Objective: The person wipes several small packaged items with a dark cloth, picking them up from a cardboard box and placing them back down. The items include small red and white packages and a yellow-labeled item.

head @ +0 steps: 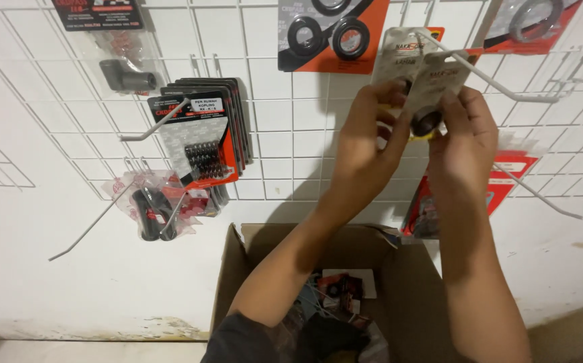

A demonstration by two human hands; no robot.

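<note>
Behind both hands, half-hidden packet

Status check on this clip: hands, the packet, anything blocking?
Left hand and right hand both gripping a grey carded packet at a wire hook. A second packet hangs just behind. Open cardboard box below; nothing blocking.

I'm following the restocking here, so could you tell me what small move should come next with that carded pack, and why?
Probably slide the carded pack further along the hook: both the left hand and right hand hold it at the hook's tip, just in front of another pack.
</note>
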